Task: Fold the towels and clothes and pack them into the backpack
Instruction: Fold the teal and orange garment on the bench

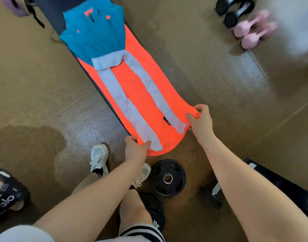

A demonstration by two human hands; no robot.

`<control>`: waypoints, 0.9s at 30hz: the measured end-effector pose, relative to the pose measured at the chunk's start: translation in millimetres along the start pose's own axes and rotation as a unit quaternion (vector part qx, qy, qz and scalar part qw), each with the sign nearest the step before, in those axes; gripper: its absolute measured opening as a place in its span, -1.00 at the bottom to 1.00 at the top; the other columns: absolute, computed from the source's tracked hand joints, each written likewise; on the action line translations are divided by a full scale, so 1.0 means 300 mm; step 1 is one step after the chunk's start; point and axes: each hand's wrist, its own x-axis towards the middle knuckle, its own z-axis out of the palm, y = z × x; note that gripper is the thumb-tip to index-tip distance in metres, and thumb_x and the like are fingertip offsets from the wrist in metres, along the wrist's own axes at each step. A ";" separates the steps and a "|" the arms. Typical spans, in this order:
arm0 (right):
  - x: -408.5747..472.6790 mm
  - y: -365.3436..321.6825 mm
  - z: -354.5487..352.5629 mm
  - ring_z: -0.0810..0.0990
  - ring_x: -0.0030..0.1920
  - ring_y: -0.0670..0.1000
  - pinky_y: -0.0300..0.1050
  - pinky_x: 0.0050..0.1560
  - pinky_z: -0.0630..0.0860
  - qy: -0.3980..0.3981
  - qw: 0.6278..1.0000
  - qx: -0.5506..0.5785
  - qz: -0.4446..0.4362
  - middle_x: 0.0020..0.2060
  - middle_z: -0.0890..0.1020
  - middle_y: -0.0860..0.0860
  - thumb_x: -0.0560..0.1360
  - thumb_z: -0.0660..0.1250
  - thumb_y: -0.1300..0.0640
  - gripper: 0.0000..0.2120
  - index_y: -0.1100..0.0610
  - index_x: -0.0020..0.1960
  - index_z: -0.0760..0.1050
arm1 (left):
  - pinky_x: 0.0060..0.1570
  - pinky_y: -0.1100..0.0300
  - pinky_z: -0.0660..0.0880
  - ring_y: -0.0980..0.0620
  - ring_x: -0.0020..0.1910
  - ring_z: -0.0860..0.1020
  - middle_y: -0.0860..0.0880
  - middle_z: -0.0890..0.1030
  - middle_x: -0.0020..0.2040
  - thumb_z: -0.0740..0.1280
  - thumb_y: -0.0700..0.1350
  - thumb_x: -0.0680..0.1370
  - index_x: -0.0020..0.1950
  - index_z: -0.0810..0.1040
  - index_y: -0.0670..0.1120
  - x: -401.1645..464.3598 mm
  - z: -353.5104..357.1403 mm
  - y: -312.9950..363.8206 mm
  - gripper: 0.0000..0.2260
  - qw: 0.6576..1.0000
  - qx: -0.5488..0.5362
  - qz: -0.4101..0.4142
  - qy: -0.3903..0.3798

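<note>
orange garment (141, 95) flat on bench | left hand (135, 149) grip pinches near hem | right hand (200, 121) grip pinches corner

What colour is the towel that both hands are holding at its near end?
Bright orange towel, held by the left hand and right hand; head view.

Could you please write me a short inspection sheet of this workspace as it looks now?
Surface: dark bench on a speckled tan floor.
Job's things: orange towel with pale stripes lies lengthwise along the bench; blue shirt overlaps its far end; backpack not identifiable.
Clutter: weight plate, black dumbbells, pink dumbbells.
Grippers: left hand and right hand each pinch a near corner of the towel.
Cables: nothing seen.
Surroundings: black sandal at left.
</note>
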 end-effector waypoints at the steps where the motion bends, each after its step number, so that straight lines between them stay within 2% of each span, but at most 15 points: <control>1: 0.003 -0.062 0.009 0.56 -0.13 0.17 0.17 -0.03 0.52 -0.006 0.999 -0.023 -0.029 -0.13 0.52 0.05 0.43 0.31 0.22 -0.74 0.11 0.10 0.36 | -0.11 0.11 0.41 -0.07 -0.11 0.46 -0.05 0.44 -0.09 0.40 -0.17 0.44 0.03 0.30 -0.11 0.001 -0.028 0.044 -0.69 0.999 0.030 0.034 -0.001; 3: 0.018 -0.181 0.041 0.53 -0.14 0.12 0.08 -0.05 0.51 -0.023 0.996 -0.051 -0.068 -0.13 0.52 0.04 0.45 0.29 0.25 -0.74 0.17 0.13 0.38 | -0.16 0.13 0.37 -0.06 -0.16 0.44 -0.03 0.44 -0.16 0.39 -0.17 0.45 -0.05 0.35 -0.10 0.026 -0.092 0.135 -0.78 0.994 0.069 0.079 -0.012; 5: 0.052 -0.283 0.091 0.53 -0.09 0.12 -0.09 -0.09 0.41 -0.038 0.992 -0.075 -0.090 -0.14 0.54 0.06 0.46 0.28 0.25 -0.78 0.20 0.10 0.42 | -0.23 0.13 0.40 -0.06 -0.24 0.46 -0.05 0.46 -0.24 0.41 -0.16 0.44 -0.17 0.40 -0.09 0.077 -0.165 0.225 -0.83 0.993 0.074 0.087 -0.024; 8: 0.124 -0.437 0.180 0.53 -0.03 0.12 -0.21 -0.18 0.27 -0.050 0.987 -0.096 -0.121 -0.10 0.58 0.12 0.47 0.27 0.23 -0.83 0.21 0.06 0.45 | -0.45 0.24 0.43 0.01 -0.43 0.43 -0.08 0.45 -0.35 0.38 -0.24 0.47 -0.26 0.40 -0.07 0.187 -0.285 0.363 -0.81 0.997 -0.011 0.031 -0.077; 10: 0.187 -0.545 0.251 0.51 -0.02 0.10 -0.25 -0.19 0.23 -0.057 0.983 -0.107 -0.135 -0.07 0.59 0.14 0.49 0.27 0.22 -0.84 0.23 0.05 0.47 | -0.52 0.31 0.45 0.05 -0.45 0.43 -0.08 0.46 -0.36 0.36 -0.24 0.50 -0.26 0.42 -0.08 0.274 -0.369 0.457 -0.81 0.993 -0.045 -0.001 -0.106; 14: 0.360 -0.769 0.431 0.52 0.03 0.13 -0.21 -0.14 0.25 -0.073 0.980 -0.130 -0.132 -0.02 0.60 0.18 0.50 0.28 0.21 -0.83 0.26 0.05 0.49 | -0.57 0.38 0.42 0.15 -0.61 0.45 -0.08 0.46 -0.42 0.31 -0.26 0.52 -0.25 0.45 -0.12 0.501 -0.522 0.653 -0.84 0.989 -0.058 -0.022 -0.138; 18: 0.593 -0.969 0.647 0.53 0.06 0.16 -0.15 -0.07 0.27 -0.086 0.975 -0.157 -0.131 -0.01 0.61 0.21 0.50 0.28 0.22 -0.83 0.28 0.04 0.51 | -0.57 0.33 0.32 0.15 -0.66 0.34 -0.05 0.38 -0.53 0.26 -0.27 0.54 -0.33 0.35 -0.10 0.771 -0.620 0.842 -0.74 0.981 -0.111 -0.043 -0.153; 20: 0.721 -1.031 0.749 0.53 0.04 0.18 -0.13 -0.17 0.22 -0.099 0.969 -0.190 -0.125 -0.04 0.60 0.24 0.50 0.27 0.20 -0.89 0.25 -0.07 0.51 | -0.58 0.36 0.29 0.16 -0.66 0.32 0.01 0.39 -0.60 0.30 -0.23 0.53 -0.36 0.34 -0.07 0.902 -0.651 0.910 -0.72 0.981 -0.121 -0.055 -0.139; 22: 0.827 -1.065 0.833 0.54 0.02 0.21 -0.14 -0.28 0.14 -0.108 0.959 -0.233 -0.118 -0.12 0.57 0.26 0.50 0.26 0.19 -0.84 0.15 -0.26 0.44 | -0.58 0.39 0.35 0.18 -0.65 0.37 0.04 0.44 -0.58 0.36 -0.16 0.50 -0.36 0.37 -0.05 1.029 -0.669 0.945 -0.73 0.981 -0.135 -0.073 -0.121; 23: 0.871 -1.072 0.868 0.54 0.03 0.21 -0.11 -0.26 0.17 -0.111 0.958 -0.243 -0.107 -0.13 0.56 0.26 0.50 0.26 0.20 -0.85 0.17 -0.25 0.46 | -0.57 0.40 0.38 0.18 -0.64 0.39 0.03 0.46 -0.54 0.36 -0.15 0.51 -0.33 0.39 -0.06 1.087 -0.673 0.950 -0.76 0.980 -0.141 -0.084 -0.114; 25: 0.938 -1.073 0.923 0.53 0.07 0.19 -0.08 -0.07 0.29 -0.117 0.961 -0.234 -0.090 -0.01 0.59 0.25 0.51 0.26 0.23 -0.85 0.30 -0.02 0.54 | -0.58 0.38 0.35 0.17 -0.65 0.37 -0.03 0.44 -0.46 0.31 -0.19 0.53 -0.28 0.40 -0.07 1.175 -0.682 0.945 -0.80 0.980 -0.140 -0.099 -0.102; 27: 0.984 -1.056 0.961 0.53 0.06 0.10 -0.09 0.12 0.35 -0.134 0.968 -0.202 -0.064 0.10 0.60 0.21 0.53 0.26 0.15 -0.74 0.24 0.17 0.50 | -0.61 0.38 0.24 0.14 -0.68 0.32 -0.10 0.37 -0.42 0.28 -0.22 0.55 -0.26 0.38 -0.08 1.222 -0.687 0.935 -0.80 0.980 -0.129 -0.102 -0.109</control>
